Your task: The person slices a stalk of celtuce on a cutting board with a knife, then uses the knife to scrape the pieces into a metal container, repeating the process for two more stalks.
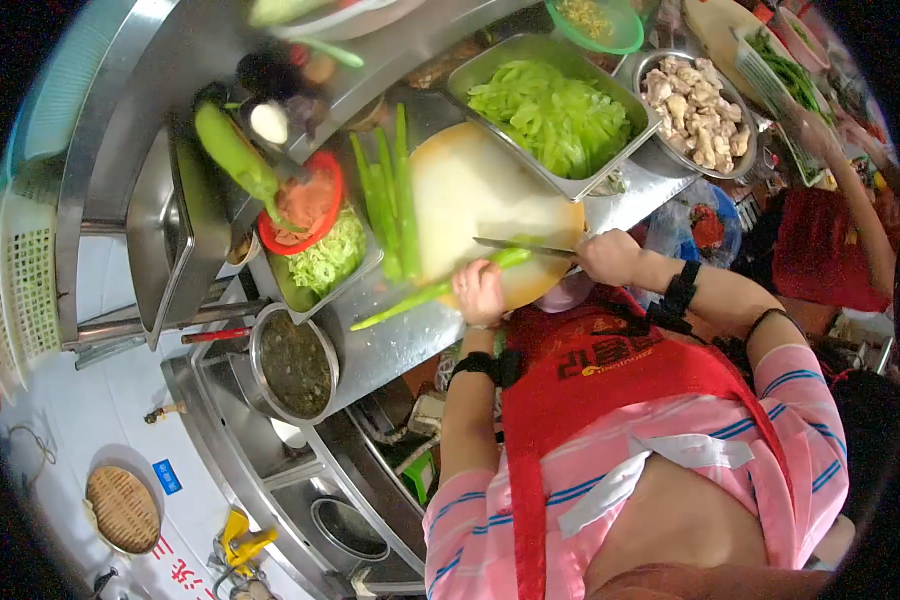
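Observation:
On the round pale cutting board [460,190], my right hand [610,258] is closed around the handle of a knife [500,244], whose dark blade points left. Beneath and beside the blade is a long green vegetable stalk [410,302]. My left hand [478,292] grips this stalk near the board's front edge, its thin end sticking out to the left. Several similar green stalks [406,200] lie along the board's left side. Behind the board, a rectangular metal tray [518,168] holds a heap of cut green pieces [555,110].
A bowl of chopped meat [695,110] stands to the right, a green basket [625,35] behind. On the left are a red-rimmed bowl [335,180], shredded greens [330,258] and a metal pot [295,362]. Another person's arm [855,190] shows at far right.

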Demonstrator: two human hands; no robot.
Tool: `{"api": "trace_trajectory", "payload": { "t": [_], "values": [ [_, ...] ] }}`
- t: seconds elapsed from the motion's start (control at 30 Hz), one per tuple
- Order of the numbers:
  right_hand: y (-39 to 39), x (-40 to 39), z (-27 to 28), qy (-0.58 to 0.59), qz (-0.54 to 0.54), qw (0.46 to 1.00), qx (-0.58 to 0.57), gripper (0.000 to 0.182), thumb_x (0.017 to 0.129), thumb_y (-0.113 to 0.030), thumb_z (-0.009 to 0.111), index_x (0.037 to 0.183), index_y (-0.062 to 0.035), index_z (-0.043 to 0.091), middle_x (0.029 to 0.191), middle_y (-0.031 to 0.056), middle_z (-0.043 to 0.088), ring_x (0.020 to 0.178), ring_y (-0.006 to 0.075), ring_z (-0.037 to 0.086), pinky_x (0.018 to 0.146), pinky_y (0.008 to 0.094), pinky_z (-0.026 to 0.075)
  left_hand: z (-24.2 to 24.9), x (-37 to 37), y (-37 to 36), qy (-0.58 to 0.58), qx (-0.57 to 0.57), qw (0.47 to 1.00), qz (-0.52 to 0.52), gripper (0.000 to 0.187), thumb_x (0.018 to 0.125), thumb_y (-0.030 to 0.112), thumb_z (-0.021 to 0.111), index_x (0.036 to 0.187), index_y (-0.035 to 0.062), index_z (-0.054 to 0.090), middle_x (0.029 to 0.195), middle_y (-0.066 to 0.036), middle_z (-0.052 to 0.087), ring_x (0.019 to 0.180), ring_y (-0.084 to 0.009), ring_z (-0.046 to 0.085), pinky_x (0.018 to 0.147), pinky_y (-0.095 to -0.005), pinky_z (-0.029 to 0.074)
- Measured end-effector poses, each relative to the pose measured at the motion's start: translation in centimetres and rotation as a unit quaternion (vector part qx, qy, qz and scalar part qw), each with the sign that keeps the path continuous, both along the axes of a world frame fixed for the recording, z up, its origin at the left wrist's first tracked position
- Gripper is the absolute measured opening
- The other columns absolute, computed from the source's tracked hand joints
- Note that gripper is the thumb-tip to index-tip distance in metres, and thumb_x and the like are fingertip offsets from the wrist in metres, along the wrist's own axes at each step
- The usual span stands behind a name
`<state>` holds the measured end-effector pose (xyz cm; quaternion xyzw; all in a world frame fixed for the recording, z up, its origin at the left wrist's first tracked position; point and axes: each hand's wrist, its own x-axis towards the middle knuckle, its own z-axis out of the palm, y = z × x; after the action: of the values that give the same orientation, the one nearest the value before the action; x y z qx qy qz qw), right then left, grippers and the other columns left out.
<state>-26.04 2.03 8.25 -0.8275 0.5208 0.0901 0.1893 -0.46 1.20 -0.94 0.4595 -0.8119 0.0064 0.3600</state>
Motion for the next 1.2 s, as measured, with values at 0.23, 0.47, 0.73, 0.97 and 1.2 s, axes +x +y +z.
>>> {"api": "trace_trajectory", "payload": {
  "t": [0.23, 0.47, 0.73, 0.97, 1.2],
  "values": [
    [0.5, 0.4, -0.1, -0.044, -0.022, 0.999, -0.001, 0.023, 0.077, -0.020, 0.049, 0.087, 0.0007, 0.054, 0.068, 0.0165, 0.061, 0.062, 0.0324, 0.061, 0.055, 0.0422, 0.049, -0.6, 0.0, -0.1, -0.007, -0.030, 0.999, 0.008, 0.019, 0.073, 0.009, 0.062, 0.090, 0.0066, 0.054, 0.096, -0.009, 0.051, 0.092, -0.0294, 0.047, 0.081, -0.0421, 0.034],
    [0.4, -0.1, 0.0, -0.079, -0.022, 0.995, -0.052, 0.030, 0.084, -0.030, 0.048, 0.092, -0.0010, 0.052, 0.060, 0.0175, 0.057, 0.054, 0.0344, 0.058, 0.048, 0.0444, 0.046, 0.1, -0.3, 0.0, 0.003, -0.021, 1.000, 0.004, 0.018, 0.073, 0.009, 0.062, 0.089, 0.0066, 0.053, 0.096, -0.009, 0.051, 0.092, -0.0299, 0.048, 0.081, -0.0429, 0.034],
    [-0.4, -0.1, -0.3, -0.040, 0.016, 0.999, -0.025, 0.033, 0.085, -0.032, 0.047, 0.092, -0.0003, 0.052, 0.060, 0.0163, 0.057, 0.057, 0.0341, 0.059, 0.049, 0.0436, 0.046, 0.0, -0.2, 0.0, -0.006, -0.017, 1.000, 0.006, 0.020, 0.074, 0.009, 0.061, 0.092, 0.0065, 0.052, 0.097, -0.009, 0.050, 0.089, -0.0282, 0.047, 0.081, -0.0429, 0.034],
    [-0.7, 0.7, -1.6, -0.026, -0.015, 1.000, 0.006, 0.032, 0.084, -0.031, 0.048, 0.080, -0.0019, 0.059, 0.061, 0.0176, 0.058, 0.060, 0.0344, 0.060, 0.054, 0.0438, 0.048, 0.1, -0.2, -0.2, -0.020, -0.022, 0.999, 0.018, 0.018, 0.074, 0.011, 0.061, 0.090, 0.0070, 0.053, 0.096, -0.009, 0.051, 0.089, -0.0280, 0.048, 0.079, -0.0423, 0.035],
    [0.1, 1.0, -1.1, -0.076, -0.040, 0.995, -0.042, 0.030, 0.083, -0.030, 0.049, 0.081, -0.0006, 0.053, 0.062, 0.0192, 0.057, 0.058, 0.0364, 0.057, 0.054, 0.0458, 0.046, -0.1, 0.0, -0.1, 0.001, -0.012, 1.000, 0.009, 0.017, 0.074, 0.013, 0.061, 0.088, 0.0067, 0.054, 0.094, -0.010, 0.051, 0.088, -0.0287, 0.049, 0.080, -0.0427, 0.036]
  ]
}}
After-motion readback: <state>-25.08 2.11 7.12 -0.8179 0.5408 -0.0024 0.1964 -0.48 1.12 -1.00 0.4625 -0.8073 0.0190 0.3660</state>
